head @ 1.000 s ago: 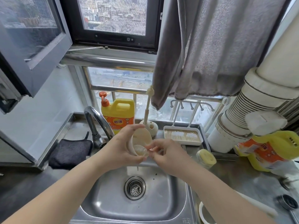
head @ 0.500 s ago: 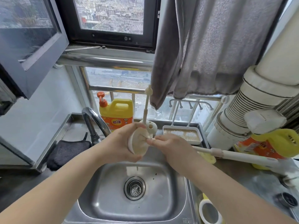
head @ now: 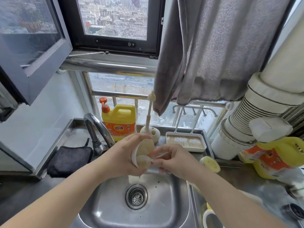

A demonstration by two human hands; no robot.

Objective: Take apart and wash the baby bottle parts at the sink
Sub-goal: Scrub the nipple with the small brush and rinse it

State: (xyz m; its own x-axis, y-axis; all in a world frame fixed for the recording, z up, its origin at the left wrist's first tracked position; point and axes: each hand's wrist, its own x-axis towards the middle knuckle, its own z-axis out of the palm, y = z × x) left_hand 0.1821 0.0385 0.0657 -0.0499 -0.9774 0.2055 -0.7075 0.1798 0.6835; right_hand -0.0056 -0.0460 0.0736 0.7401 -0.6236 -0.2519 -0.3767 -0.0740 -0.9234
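A: Start at the hands. What has each one got?

B: The left hand (head: 125, 155) is curled round a cream, bowl-shaped bottle part (head: 142, 153), thumb over its top rim and fingers cupped beneath. The right hand (head: 171, 159) pinches something small and pale at the part's lower front; I take it for a brush head or a soft insert, but it is too blurred to name.

A: And where is the part in relation to the sink?

B: Held in the air above the back edge of the sink (head: 105, 203), just right of the tap (head: 98, 127), with the drain (head: 136, 196) below and nearer the person. No running water shows in this view.

A: Which way does it face? That seems to decide the next move.

B: Its open side turns toward the right hand, tipped a little downward. So the left hand is only the holder, and the right, touching the opening, is the one placed to work inward along that line. My judgement: the scrubbing of this one piece is under way, with rinsing not yet done.

A: Anything around them worth noting?

B: Behind the hands a long-handled bottle brush (head: 148, 116) stands upright in its round holder, with a yellow detergent jug (head: 119, 121) to its left. A yellow-lidded piece (head: 210, 163) lies on the table by the sink's right edge, and a dark cloth (head: 69, 160) sits at the left.
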